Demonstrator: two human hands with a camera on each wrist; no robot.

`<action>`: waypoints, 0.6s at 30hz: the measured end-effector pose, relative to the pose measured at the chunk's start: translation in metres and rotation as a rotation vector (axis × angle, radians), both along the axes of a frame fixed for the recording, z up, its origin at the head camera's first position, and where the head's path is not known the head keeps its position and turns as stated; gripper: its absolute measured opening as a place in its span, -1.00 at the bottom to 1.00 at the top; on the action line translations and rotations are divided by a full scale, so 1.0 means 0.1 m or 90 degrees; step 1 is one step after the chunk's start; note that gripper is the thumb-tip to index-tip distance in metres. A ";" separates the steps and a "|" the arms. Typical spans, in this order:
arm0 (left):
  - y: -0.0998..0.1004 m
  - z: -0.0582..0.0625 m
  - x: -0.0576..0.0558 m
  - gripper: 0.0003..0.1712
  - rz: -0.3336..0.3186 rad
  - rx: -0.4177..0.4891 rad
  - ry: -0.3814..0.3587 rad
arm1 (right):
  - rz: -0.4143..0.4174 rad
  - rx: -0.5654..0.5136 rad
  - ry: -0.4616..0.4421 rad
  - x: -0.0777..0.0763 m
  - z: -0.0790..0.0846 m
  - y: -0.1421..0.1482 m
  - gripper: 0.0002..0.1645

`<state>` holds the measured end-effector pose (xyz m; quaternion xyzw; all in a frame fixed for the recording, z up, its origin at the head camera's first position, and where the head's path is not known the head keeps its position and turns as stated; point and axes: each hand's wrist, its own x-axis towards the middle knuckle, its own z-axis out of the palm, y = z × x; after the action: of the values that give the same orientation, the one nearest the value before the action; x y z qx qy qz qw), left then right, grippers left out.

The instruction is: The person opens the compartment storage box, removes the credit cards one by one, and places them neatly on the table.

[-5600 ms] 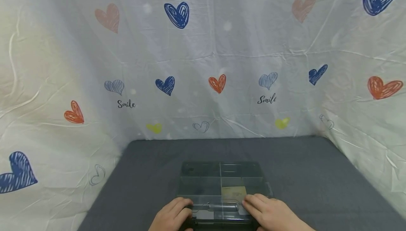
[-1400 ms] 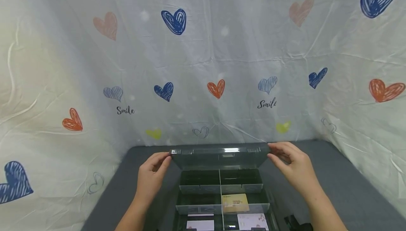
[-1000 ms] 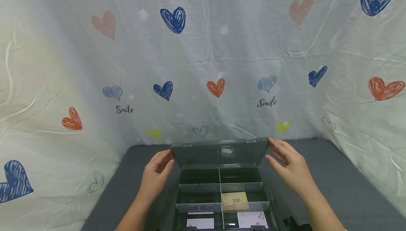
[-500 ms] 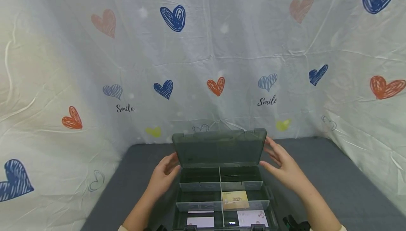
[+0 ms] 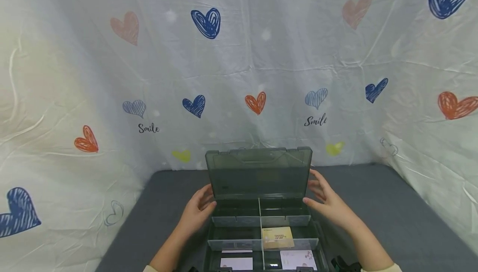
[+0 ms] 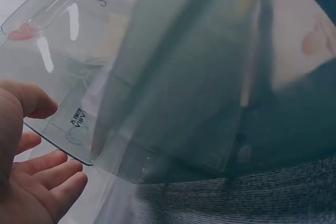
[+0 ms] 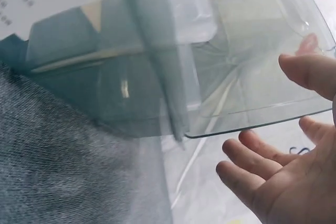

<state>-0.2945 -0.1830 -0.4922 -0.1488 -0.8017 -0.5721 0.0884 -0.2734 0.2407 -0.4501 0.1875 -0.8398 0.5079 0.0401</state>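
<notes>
A dark translucent compartment box (image 5: 235, 222) sits on the cloth with its hinged lid (image 5: 261, 174) raised nearly upright, tilted slightly back. My left hand (image 5: 197, 209) is at the lid's left edge, thumb in front and loosely bent fingers outside the edge. At the right edge, my right hand (image 5: 329, 205) mirrors it, fingers spread. Both wrist views show the fingers loose around the lid's rim (image 7: 247, 128), not pinching it. A yellow card (image 5: 278, 237) stands in the middle right compartment. The front right compartment holds a pale floral card (image 5: 298, 259); a white card (image 5: 236, 263) lies front left.
Dark grey cloth (image 5: 396, 222) covers the table around the box. Behind it hangs a white curtain (image 5: 224, 69) printed with hearts. Black straps (image 5: 345, 265) show by my right forearm.
The lid, closed under both hands earliest, has swung up and back to nearly upright. My hands have slid down along its sides and their grip at its front corners has loosened.
</notes>
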 end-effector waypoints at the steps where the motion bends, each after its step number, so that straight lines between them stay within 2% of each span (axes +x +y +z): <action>1: 0.00 0.00 0.00 -0.31 -0.002 -0.001 0.001 | 0.005 -0.001 -0.005 0.00 -0.01 0.00 0.13; 5: 0.02 -0.01 0.02 -0.27 -0.008 -0.007 -0.003 | 0.015 0.006 -0.012 -0.02 -0.07 0.00 0.15; 11: 0.04 -0.04 0.02 -0.24 -0.024 0.002 -0.011 | 0.034 0.009 0.011 -0.05 -0.16 0.00 0.10; 18: 0.05 -0.08 0.01 -0.29 -0.033 0.002 -0.009 | 0.050 0.000 0.015 -0.08 -0.21 0.00 0.09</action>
<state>-0.2937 -0.1781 -0.4997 -0.1654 -0.7975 -0.5762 0.0680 -0.2810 0.2405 -0.4714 0.2261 -0.8314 0.5066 0.0303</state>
